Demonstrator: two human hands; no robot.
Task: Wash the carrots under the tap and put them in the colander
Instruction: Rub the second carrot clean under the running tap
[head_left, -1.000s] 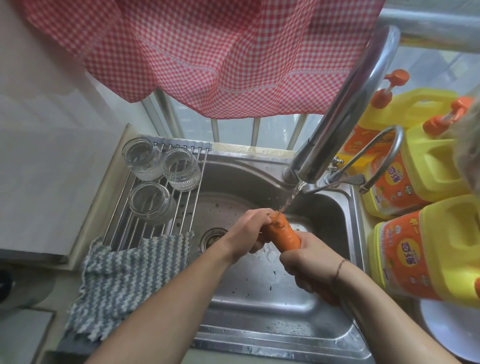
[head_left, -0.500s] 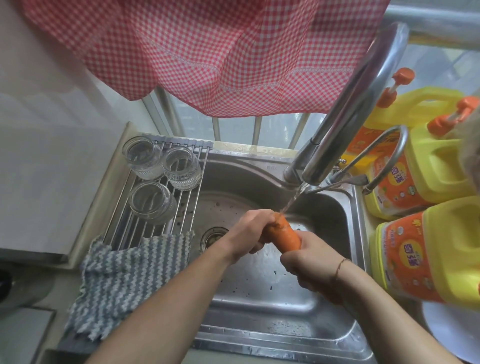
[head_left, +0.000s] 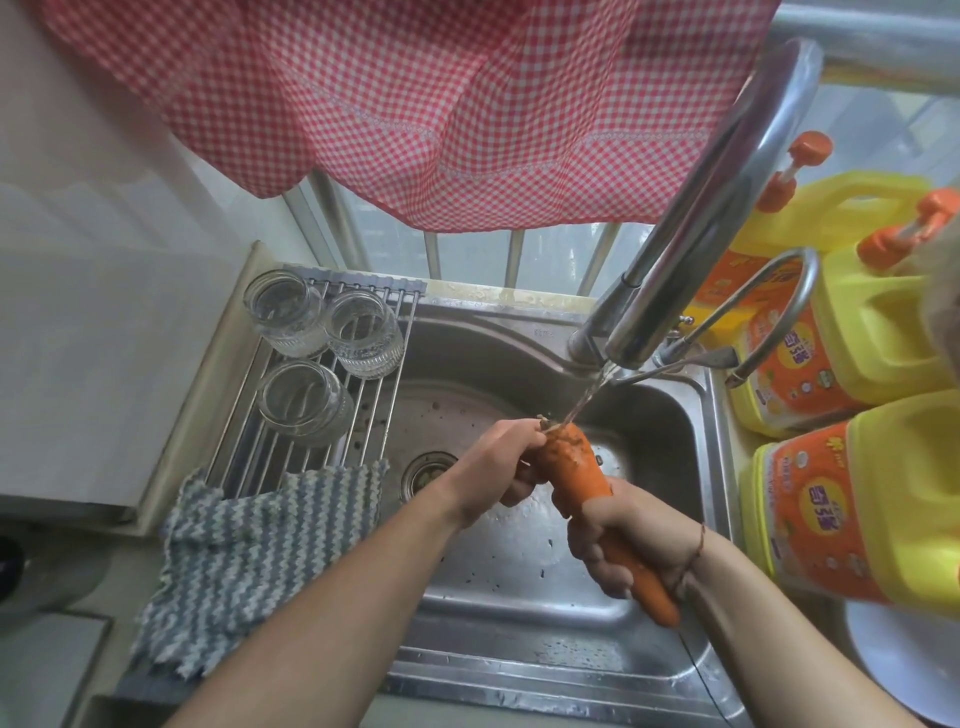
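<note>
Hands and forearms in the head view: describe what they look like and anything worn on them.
Two bare hands on bare forearms, with no sleeves, gloves or rings in view. The left hand and its wrist carry nothing. The right hand has a thin, dark reddish-brown cord bracelet looped around its wrist. Both hands look wet.

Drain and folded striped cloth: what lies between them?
In the head view, only bare wet steel of the sink wall separates the drain from the striped cloth, whose corner overhangs the drying rack.

Glossy metal sink (head_left: 519, 613), woven cloth (head_left: 249, 561)
</note>
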